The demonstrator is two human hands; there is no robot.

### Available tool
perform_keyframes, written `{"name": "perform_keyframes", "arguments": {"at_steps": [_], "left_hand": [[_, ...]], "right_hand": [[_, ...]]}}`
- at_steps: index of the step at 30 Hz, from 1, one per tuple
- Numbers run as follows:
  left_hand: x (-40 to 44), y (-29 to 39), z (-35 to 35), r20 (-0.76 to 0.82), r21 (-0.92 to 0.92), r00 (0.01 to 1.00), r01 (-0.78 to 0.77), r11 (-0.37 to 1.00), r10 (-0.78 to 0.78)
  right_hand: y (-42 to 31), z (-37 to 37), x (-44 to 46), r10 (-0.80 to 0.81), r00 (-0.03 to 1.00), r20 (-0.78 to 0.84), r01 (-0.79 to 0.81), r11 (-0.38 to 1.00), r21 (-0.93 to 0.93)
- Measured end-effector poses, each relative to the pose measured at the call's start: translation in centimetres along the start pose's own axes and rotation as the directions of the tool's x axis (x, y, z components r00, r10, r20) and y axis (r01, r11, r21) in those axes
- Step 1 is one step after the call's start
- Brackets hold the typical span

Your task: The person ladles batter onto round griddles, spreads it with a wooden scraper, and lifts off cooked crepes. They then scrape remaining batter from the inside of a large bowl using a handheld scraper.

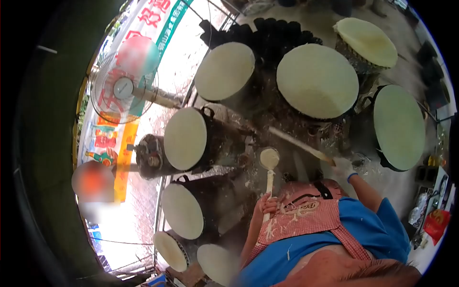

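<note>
My left hand point(268, 204) is closed around the pale handle of a ladle point(270, 158), whose round end points away from my body and looks filled with something cream-coloured. To the right, my right hand point(343, 168), pale as if gloved and with a blue band at the wrist, is wrapped round the end of a long stick point(299, 144). The stick slants up and left, beyond the ladle. Around both tools stand several dark pots with broad pale round tops, including a large one point(317, 81) ahead and another point(185, 138) to the left.
Another pale-topped pot point(399, 128) stands at the right. Dark cylinders point(272, 31) are clustered at the back. A standing fan point(124, 88) and bright banners point(167, 28) are at the left. A red packet point(436, 224) lies on a surface at the far right.
</note>
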State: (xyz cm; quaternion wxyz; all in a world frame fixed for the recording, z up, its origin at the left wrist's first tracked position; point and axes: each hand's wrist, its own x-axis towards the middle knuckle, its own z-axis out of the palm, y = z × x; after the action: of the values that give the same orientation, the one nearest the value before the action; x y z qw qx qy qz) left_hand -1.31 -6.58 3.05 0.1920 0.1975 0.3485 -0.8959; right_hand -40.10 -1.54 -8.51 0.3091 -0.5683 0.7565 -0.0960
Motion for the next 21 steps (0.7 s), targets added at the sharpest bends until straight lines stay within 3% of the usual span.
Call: {"name": "perform_keyframes", "arguments": {"at_steps": [5,8,9,11,13,14,16,18,20,21], "left_hand": [[-4.5,3.1,-5.4,-0.093,0.293,0.984,-0.12,0.948,0.153],[-6.4,2.4,-4.4,-0.161,0.464,0.911,-0.27,0.844,0.38],[-7.3,2.6,-4.6,-0.206,0.485,0.879,-0.291,0.825,0.431],[-8.2,4.6,-8.8,-0.057,0.398,0.954,-0.248,0.883,0.293],[-8.5,5.7,-10.6,0.199,0.095,0.979,-0.063,0.993,0.043],[-8.8,5.4,-10.8,0.134,0.041,0.985,-0.118,0.992,0.112],[-9.0,5.1,-10.6,0.005,-0.066,0.968,-0.251,0.966,0.251],[-8.4,4.8,-9.9,0.19,-0.149,0.947,-0.232,0.961,0.258],[-6.8,4.3,-9.9,0.403,-0.181,0.879,-0.196,0.964,0.255],[-6.2,3.6,-9.4,0.403,-0.232,0.856,-0.247,0.941,0.324]], "right_hand": [[-2.8,2.8,6.2,-0.053,0.928,0.369,0.187,0.923,-0.336],[-4.1,5.7,10.6,-0.11,0.911,0.397,0.271,0.887,-0.374],[-5.4,6.2,11.5,-0.175,0.928,0.329,0.3,0.875,-0.379],[-8.2,6.4,12.7,-0.3,0.935,0.188,0.352,0.85,-0.392],[-7.9,8.5,14.6,-0.352,0.933,0.075,0.356,0.876,-0.324],[-9.0,9.9,16.0,-0.395,0.919,0.021,0.384,0.88,-0.278],[-13.9,7.3,16.7,-0.186,0.898,0.4,0.225,0.973,-0.053],[-14.3,8.5,18.2,-0.297,0.869,0.395,0.352,0.933,-0.073],[-17.9,6.7,18.4,-0.327,0.875,0.358,0.335,0.941,0.04],[-21.0,4.7,17.8,-0.32,0.887,0.333,0.302,0.947,0.106]]}}
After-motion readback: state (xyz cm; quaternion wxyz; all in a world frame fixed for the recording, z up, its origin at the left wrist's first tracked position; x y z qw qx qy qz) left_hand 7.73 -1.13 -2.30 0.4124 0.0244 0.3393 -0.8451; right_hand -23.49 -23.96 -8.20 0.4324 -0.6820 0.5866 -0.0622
